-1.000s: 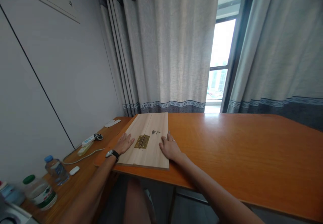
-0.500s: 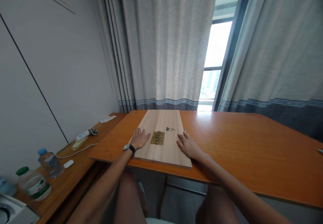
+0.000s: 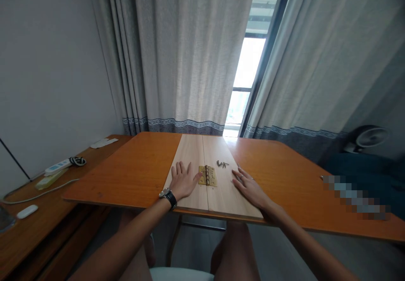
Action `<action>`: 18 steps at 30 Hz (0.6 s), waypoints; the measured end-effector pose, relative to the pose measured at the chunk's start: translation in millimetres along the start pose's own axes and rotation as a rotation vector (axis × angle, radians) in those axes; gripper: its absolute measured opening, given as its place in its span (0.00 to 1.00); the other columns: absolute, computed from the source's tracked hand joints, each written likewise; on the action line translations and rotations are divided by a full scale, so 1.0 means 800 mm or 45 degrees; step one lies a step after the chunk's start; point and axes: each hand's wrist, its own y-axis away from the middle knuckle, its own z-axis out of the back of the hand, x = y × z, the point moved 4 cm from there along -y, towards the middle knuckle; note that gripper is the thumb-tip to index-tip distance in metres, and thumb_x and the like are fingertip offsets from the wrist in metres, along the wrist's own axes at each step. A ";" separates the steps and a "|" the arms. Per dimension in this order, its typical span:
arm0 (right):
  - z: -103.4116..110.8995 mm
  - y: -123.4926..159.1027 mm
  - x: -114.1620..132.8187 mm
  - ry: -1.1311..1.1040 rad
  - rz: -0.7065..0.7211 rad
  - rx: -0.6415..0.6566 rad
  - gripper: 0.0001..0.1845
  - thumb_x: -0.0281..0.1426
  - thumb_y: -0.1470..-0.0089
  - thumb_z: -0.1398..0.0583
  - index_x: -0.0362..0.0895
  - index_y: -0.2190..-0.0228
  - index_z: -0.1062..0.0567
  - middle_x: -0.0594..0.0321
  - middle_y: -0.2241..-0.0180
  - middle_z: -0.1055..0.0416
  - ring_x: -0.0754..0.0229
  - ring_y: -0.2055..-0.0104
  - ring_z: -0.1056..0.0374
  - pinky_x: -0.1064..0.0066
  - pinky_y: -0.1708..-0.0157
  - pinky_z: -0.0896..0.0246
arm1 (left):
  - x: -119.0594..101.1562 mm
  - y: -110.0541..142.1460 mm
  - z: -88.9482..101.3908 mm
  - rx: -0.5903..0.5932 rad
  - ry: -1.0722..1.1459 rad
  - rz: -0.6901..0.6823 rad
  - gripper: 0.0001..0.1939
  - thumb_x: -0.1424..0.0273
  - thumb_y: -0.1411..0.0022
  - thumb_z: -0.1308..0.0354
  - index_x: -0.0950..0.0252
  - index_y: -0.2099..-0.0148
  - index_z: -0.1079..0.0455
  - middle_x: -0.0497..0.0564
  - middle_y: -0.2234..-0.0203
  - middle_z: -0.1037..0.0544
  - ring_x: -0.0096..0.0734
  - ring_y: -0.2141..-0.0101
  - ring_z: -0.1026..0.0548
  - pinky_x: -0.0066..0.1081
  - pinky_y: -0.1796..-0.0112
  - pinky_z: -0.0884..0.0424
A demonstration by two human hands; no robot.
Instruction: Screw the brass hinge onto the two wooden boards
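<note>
Two pale wooden boards lie side by side on the table, a left board (image 3: 187, 150) and a right board (image 3: 225, 196). An open brass hinge (image 3: 208, 175) lies across their seam. Beyond it, several small screws (image 3: 221, 163) rest loose on the right board. My left hand (image 3: 184, 180), a watch on its wrist, lies spread on the left board, its thumb at the hinge's left leaf. Fingers stretched out, my right hand (image 3: 248, 187) rests along the right board's outer edge. A thin pointed thing (image 3: 238, 165) shows just beyond those fingers; whether they touch it is unclear.
The orange wooden table (image 3: 126, 167) extends to both sides. A power strip (image 3: 58, 166), a cable and a white object (image 3: 27, 211) are on the lower side surface at left. A pixelated long object (image 3: 354, 196) lies at the table's right. A fan (image 3: 370, 137) stands behind.
The view has turned to the right. My left hand has shifted towards the hinge, so its thumb now reaches the leaf. The screws appear more spread out. My right hand stays at the board's edge.
</note>
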 end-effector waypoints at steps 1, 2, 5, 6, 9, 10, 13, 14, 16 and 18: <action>0.000 0.001 0.001 -0.010 -0.006 -0.008 0.33 0.46 0.36 0.52 0.39 0.39 0.33 0.47 0.32 0.45 0.50 0.30 0.50 0.57 0.32 0.57 | -0.002 0.003 0.000 0.006 0.024 -0.022 0.45 0.42 0.33 0.72 0.70 0.27 0.54 0.73 0.30 0.52 0.67 0.31 0.58 0.60 0.37 0.61; 0.000 0.001 0.002 -0.021 -0.011 -0.017 0.33 0.45 0.36 0.52 0.38 0.39 0.33 0.47 0.33 0.44 0.50 0.30 0.49 0.57 0.32 0.56 | -0.003 0.006 0.000 0.015 0.046 -0.030 0.45 0.42 0.32 0.72 0.70 0.27 0.55 0.73 0.30 0.52 0.66 0.31 0.58 0.60 0.37 0.60; 0.003 -0.001 0.004 -0.059 -0.012 -0.047 0.33 0.44 0.37 0.53 0.34 0.41 0.32 0.44 0.35 0.41 0.50 0.32 0.45 0.58 0.33 0.53 | 0.003 0.008 0.002 0.041 0.089 -0.035 0.42 0.43 0.31 0.70 0.67 0.27 0.53 0.71 0.30 0.51 0.64 0.30 0.57 0.59 0.37 0.57; 0.005 -0.002 0.003 -0.072 -0.005 -0.057 0.32 0.43 0.37 0.52 0.34 0.42 0.32 0.43 0.36 0.40 0.50 0.33 0.44 0.58 0.34 0.52 | 0.007 0.006 0.003 0.050 0.091 -0.049 0.41 0.44 0.31 0.68 0.66 0.28 0.50 0.69 0.31 0.49 0.64 0.31 0.56 0.60 0.37 0.56; 0.013 -0.009 -0.005 -0.111 0.027 -0.087 0.30 0.43 0.38 0.51 0.35 0.45 0.28 0.44 0.40 0.34 0.50 0.37 0.38 0.60 0.36 0.47 | 0.019 -0.008 0.015 0.049 0.100 -0.173 0.31 0.50 0.30 0.57 0.61 0.34 0.37 0.64 0.35 0.38 0.59 0.34 0.44 0.57 0.39 0.46; 0.017 -0.013 -0.009 -0.123 0.035 -0.101 0.28 0.42 0.38 0.50 0.37 0.47 0.27 0.45 0.41 0.32 0.50 0.39 0.36 0.60 0.37 0.45 | 0.021 -0.015 0.022 0.033 0.134 -0.245 0.27 0.55 0.29 0.55 0.60 0.36 0.34 0.63 0.38 0.33 0.55 0.37 0.38 0.53 0.40 0.42; 0.028 -0.033 -0.015 -0.142 0.027 -0.179 0.27 0.42 0.37 0.53 0.39 0.52 0.24 0.45 0.47 0.27 0.48 0.44 0.32 0.57 0.41 0.41 | 0.015 -0.044 0.040 0.034 0.322 -0.493 0.19 0.66 0.29 0.53 0.62 0.42 0.29 0.57 0.47 0.24 0.42 0.45 0.29 0.39 0.46 0.33; 0.032 -0.042 -0.013 -0.143 0.026 -0.213 0.27 0.43 0.37 0.54 0.40 0.53 0.24 0.46 0.48 0.26 0.47 0.45 0.31 0.55 0.42 0.40 | 0.010 -0.056 0.043 0.056 0.372 -0.546 0.18 0.68 0.30 0.53 0.63 0.43 0.28 0.56 0.49 0.22 0.39 0.48 0.27 0.36 0.48 0.32; 0.038 -0.066 -0.003 -0.138 0.057 -0.267 0.26 0.43 0.37 0.53 0.41 0.54 0.23 0.48 0.49 0.26 0.47 0.45 0.31 0.55 0.43 0.40 | -0.003 -0.080 0.043 0.110 0.424 -0.608 0.17 0.70 0.30 0.52 0.63 0.45 0.27 0.55 0.52 0.21 0.37 0.52 0.25 0.33 0.51 0.31; 0.040 -0.094 0.014 -0.128 0.141 -0.286 0.23 0.43 0.38 0.51 0.44 0.55 0.22 0.51 0.49 0.25 0.48 0.45 0.32 0.56 0.42 0.41 | -0.017 -0.102 0.037 0.160 0.418 -0.667 0.16 0.71 0.30 0.50 0.64 0.47 0.25 0.54 0.55 0.20 0.36 0.55 0.24 0.32 0.54 0.31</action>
